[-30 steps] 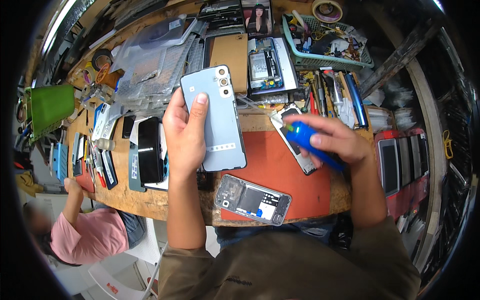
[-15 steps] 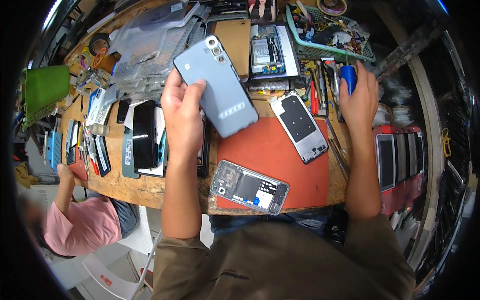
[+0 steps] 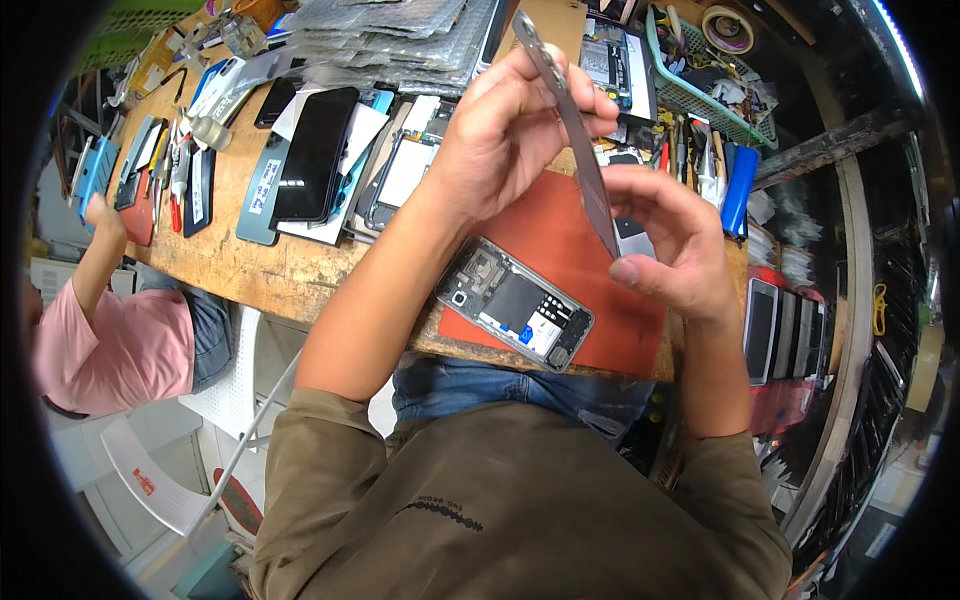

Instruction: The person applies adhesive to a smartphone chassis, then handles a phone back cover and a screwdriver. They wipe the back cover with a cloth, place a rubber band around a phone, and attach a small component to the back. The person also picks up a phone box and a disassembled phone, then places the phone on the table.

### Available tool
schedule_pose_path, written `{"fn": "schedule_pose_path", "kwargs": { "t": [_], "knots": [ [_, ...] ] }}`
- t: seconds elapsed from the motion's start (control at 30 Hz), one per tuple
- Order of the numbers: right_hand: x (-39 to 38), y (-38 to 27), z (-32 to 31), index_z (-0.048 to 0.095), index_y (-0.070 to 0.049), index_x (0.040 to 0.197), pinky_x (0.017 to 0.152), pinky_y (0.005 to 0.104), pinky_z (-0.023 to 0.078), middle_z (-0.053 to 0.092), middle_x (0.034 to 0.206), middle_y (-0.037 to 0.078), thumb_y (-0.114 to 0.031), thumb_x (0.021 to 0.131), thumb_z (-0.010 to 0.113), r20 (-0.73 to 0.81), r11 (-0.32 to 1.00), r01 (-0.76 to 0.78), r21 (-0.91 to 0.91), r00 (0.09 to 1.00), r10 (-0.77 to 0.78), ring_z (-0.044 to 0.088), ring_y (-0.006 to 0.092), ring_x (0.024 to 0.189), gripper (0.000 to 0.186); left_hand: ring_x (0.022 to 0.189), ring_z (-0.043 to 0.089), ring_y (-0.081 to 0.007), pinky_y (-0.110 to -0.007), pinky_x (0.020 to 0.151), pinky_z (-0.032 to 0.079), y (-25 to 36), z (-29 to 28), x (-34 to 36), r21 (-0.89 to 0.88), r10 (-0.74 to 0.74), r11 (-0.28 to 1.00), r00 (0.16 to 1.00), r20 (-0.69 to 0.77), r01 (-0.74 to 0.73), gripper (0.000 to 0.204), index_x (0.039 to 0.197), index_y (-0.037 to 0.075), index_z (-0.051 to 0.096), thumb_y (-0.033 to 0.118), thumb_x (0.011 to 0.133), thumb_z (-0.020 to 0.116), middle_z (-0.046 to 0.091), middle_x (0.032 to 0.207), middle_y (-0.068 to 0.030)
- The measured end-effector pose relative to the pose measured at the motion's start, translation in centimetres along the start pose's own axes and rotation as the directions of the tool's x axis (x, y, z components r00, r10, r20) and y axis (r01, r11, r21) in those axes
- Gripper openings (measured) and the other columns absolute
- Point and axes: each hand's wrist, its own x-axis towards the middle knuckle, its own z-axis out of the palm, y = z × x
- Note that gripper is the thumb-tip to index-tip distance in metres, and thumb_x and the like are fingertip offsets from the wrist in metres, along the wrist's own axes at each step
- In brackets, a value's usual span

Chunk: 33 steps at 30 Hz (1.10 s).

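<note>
While the left hand (image 3: 505, 125), wrist bent upward, grips the upper part of a phone back cover (image 3: 587, 172) in its fingers, the right hand (image 3: 685, 240), half curled and palm inward, holds the lower end at thumb and fingers. Cover edge-on, tilted, above an orange mat (image 3: 625, 345); opened phone mid-frame (image 3: 512, 312) lying on mat, worktop (image 3: 212, 258) beneath.

A thin phone back panel (image 3: 590, 178) is gripped near its upper end by the left hand (image 3: 510, 130) and at its lower end by the right hand (image 3: 680, 235), held steeply and nearly edge-on. An opened phone (image 3: 518, 303) is laid on an orange mat (image 3: 625, 335); farther left, a black phone (image 3: 318, 155) is seen on the wooden bench (image 3: 215, 245)
</note>
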Motion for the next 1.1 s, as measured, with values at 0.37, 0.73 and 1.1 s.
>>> {"fn": "schedule_pose_path", "kwargs": {
  "t": [0.37,0.73,1.1],
  "knots": [
    [-3.8,-3.3,5.0,0.066,0.002,0.138,0.107,0.0419,0.048,0.060,0.137,0.023,-0.038,0.077,0.094,-0.079,0.865,0.104,-0.491,0.983,-0.163,0.060,0.0344,0.126,0.078,0.123,0.062,-0.0298,-0.050,0.110,0.054,3.6,0.3,-0.3,0.301,0.075,0.940,0.956,0.283,-0.162,0.031,0.089,0.011,0.055,0.034,0.109,0.057,0.060,0.114,-0.0110],
    [-5.6,-2.1,8.6,0.070,0.004,0.132,0.086,0.0379,0.058,0.065,0.126,0.024,-0.022,0.074,0.093,-0.004,0.862,0.115,-0.493,0.991,-0.134,0.069,0.0318,0.104,0.067,0.090,0.060,-0.0182,-0.031,0.081,0.049,3.0,3.1,-8.0,0.594,0.222,0.787,0.975,-0.016,-0.169,0.018,0.086,0.007,0.061,0.016,0.080,0.074,0.062,0.097,-0.0107],
    [-7.4,-1.4,9.0,0.072,-0.007,0.133,0.079,0.0357,0.055,0.060,0.121,0.015,-0.019,0.069,0.096,-0.225,0.830,-0.128,-0.543,0.974,0.003,0.060,0.0248,0.099,0.070,0.122,0.062,-0.0248,-0.037,0.101,0.055,5.4,3.8,-12.4,0.759,0.473,0.650,0.770,-0.429,0.024,0.042,0.137,-0.003,0.053,0.008,0.098,0.065,0.058,0.139,-0.0175]
  ]
}}
